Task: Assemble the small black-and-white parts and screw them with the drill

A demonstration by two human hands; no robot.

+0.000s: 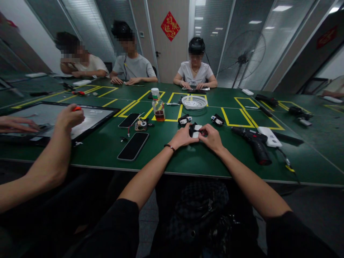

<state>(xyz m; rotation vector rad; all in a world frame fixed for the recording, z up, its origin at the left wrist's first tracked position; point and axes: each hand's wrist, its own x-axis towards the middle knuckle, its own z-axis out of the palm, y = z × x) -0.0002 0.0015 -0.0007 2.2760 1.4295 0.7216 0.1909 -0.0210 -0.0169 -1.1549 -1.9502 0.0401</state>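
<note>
My left hand [185,136] and my right hand [213,137] meet over the green table [107,147], both closed on a small black-and-white part [195,131] held between them. The fingers pinch its edges from either side. Two similar small black-and-white parts [184,120] [217,120] lie just beyond my hands. A dark bracelet sits on my left wrist.
Two phones [133,146] [129,120] lie face up to the left, near a small disassembled piece [141,125]. A bottle [158,106] and white basket [194,102] stand further back. A power screwdriver [255,141] lies right. A co-worker's hands [69,116] work on a large screen [53,120] at left; three people sit opposite.
</note>
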